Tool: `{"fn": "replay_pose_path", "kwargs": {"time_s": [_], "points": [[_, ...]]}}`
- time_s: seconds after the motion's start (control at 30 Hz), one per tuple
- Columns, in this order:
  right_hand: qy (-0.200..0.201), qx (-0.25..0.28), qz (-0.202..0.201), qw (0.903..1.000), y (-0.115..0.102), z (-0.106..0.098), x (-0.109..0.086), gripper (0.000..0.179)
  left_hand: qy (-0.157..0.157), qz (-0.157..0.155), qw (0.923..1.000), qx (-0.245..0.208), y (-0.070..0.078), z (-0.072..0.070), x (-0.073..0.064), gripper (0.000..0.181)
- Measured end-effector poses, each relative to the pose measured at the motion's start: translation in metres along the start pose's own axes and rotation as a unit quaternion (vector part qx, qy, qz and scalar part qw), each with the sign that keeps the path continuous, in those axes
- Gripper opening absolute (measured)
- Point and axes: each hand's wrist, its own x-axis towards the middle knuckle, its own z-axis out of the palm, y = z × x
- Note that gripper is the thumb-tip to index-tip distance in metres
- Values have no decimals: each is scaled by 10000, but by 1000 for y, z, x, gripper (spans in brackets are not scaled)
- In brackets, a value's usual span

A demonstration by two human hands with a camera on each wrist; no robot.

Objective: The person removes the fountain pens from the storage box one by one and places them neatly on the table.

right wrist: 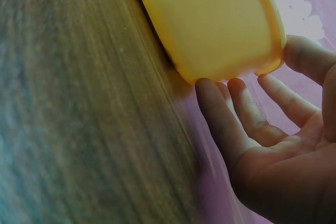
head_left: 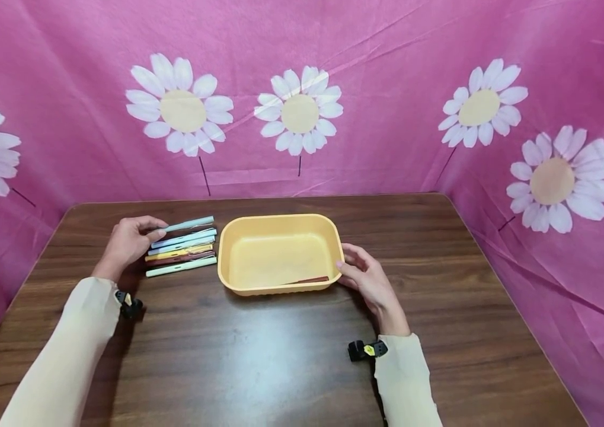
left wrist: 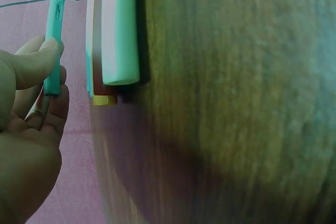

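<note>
My left hand point(head_left: 127, 244) pinches a teal pen point(head_left: 191, 224) by one end, between thumb and fingers. In the left wrist view this teal pen point(left wrist: 55, 24) is apart from the row beside it. The row holds a mint green pen point(head_left: 181, 267), a dark brown pen point(head_left: 187, 258), a yellow pen point(head_left: 173, 254) and light blue pens point(head_left: 184, 238), side by side. A yellow plastic bin point(head_left: 275, 220) stands to their right. At its right end my right hand point(head_left: 368, 279) holds it, thumb at the rim and fingertips against the outer wall point(right wrist: 210, 30).
Inside the bin, a reddish-brown pen point(head_left: 312, 280) lies along the near wall, partly hidden by the rim. Everything stands on a dark wood table point(head_left: 259, 356). A pink cloth with daisies point(head_left: 302, 112) hangs behind the table and along its sides.
</note>
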Motion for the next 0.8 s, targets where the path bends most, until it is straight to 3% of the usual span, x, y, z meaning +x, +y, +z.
{"fn": "replay_pose_path", "kwargs": {"time_s": [0.63,0.8], "points": [[8,71,-53,10000,-1,0,-1,52,-553,-360,9971,-387,-9,3,4,27],[-9,94,-50,9999,-1,0,-1,52,-606,-328,9969,-384,-10,5,4,25]]}}
